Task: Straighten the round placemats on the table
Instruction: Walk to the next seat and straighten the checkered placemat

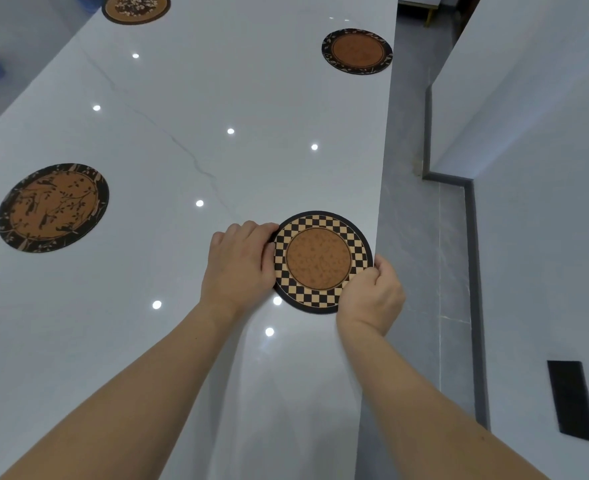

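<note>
We saw no containers on the white table point(189, 109), only four round mats. The checkered placemat point(320, 261) lay flat near the table's right edge. Our left hand point(241, 265) gripped its left rim, fingers curled over the far-left edge, and our right hand point(372, 299) pinched its near-right rim. A bird-patterned placemat point(52, 207) lay well apart at left, a dark-rimmed placemat point(357, 51) far right, a floral placemat point(136, 8) far left. Nothing lay between them.
</note>
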Tool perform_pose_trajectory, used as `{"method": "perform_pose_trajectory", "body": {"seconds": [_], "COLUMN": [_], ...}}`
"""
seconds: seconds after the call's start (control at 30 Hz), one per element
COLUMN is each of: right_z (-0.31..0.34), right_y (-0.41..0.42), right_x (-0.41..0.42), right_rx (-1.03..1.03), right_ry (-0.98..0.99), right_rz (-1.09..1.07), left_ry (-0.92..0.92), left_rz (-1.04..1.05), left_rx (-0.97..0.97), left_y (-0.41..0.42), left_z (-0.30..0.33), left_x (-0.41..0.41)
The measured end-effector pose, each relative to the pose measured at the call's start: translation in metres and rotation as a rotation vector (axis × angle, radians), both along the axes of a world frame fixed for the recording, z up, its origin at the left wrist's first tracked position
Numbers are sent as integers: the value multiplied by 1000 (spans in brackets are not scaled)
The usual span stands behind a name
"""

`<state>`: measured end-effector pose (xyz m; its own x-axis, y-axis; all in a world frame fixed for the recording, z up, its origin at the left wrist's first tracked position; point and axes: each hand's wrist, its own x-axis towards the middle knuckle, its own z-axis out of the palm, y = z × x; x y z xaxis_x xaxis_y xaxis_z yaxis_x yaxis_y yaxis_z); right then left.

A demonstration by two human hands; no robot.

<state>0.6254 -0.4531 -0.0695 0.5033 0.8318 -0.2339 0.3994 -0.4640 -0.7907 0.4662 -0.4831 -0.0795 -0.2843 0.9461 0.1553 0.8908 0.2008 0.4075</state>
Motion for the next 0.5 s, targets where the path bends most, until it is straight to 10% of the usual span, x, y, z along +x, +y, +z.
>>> {"method": "perform_pose_trajectory", "body": {"seconds": [0.5], "right_z": [-3], "right_y": [2], "right_x": [2], "right_rx": [2], "right_ry": [9], "right_rz": [13], "left_ry": [1], "left_rz": [-21], "left_rx": [-2], "left_y": [-1], "left_z": [0], "left_x": [0]}}
